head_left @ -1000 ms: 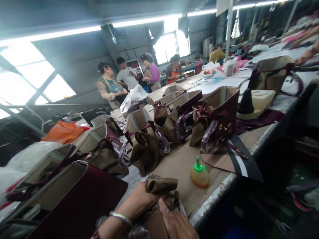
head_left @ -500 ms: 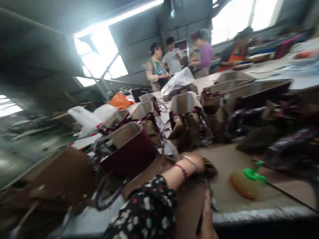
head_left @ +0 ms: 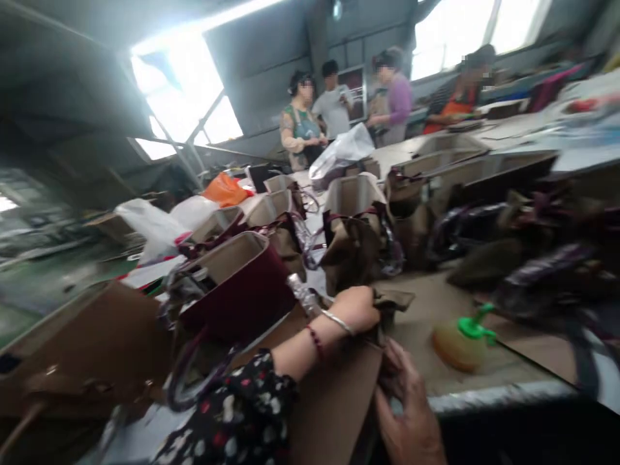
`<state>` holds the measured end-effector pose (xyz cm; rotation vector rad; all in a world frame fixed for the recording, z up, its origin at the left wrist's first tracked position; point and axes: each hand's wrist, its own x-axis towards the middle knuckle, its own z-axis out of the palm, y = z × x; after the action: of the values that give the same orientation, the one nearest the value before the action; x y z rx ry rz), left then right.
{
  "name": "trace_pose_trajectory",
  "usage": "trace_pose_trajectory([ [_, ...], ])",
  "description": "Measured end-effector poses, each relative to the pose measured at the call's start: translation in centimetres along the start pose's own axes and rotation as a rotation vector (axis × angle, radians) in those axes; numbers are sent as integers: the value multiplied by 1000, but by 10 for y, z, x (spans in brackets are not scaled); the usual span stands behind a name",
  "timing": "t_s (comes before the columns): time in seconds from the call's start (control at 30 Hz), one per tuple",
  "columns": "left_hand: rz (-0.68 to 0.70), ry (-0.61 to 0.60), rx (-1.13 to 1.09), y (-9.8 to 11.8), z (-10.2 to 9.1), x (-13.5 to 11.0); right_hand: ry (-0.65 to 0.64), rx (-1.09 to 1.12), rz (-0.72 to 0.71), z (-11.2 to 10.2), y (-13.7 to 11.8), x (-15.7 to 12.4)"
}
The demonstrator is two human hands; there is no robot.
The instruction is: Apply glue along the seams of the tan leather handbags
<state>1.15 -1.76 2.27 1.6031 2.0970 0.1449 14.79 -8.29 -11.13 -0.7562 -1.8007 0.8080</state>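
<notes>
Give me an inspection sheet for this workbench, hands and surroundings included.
Surface: brown-covered bench, pale worn front edge.
Work in hand: brown panel with crumpled olive fabric.
Clutter: squeeze bottle with green top, burgundy bag among others, clear plastic.
Left hand: closed on the fabric.
Right hand: at the panel's edge, grip unclear.
Cables: nothing seen on the bench.
Surroundings: four people beyond, bright windows; parts blurred.

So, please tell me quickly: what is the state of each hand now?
Left hand: closed on brown cloth.
Right hand: curled at the bag's edge; whether its grip is closed cannot be told.
</notes>
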Motion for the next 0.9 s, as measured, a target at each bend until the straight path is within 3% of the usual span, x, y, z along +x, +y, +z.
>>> trace_pose_trajectory([
  [0.07,31,-22,-33,-7,2,2,71,-171,16,3,-13,16],
  [0.17,92,-66,-101,-14,5,5,-46,-454,32,1,-21,37],
  [0.3,147,-138,-211,-19,6,10,-195,-549,62,-7,-19,52],
  [0.57,132,-271,-233,-25,-4,9,-383,-495,165,-16,-12,67],
  [0.77,110,-371,-202,-26,-2,3,-366,-346,258,-17,1,65],
  [0.9,80,-301,-222,-24,14,8,-331,-253,272,-16,7,67],
])
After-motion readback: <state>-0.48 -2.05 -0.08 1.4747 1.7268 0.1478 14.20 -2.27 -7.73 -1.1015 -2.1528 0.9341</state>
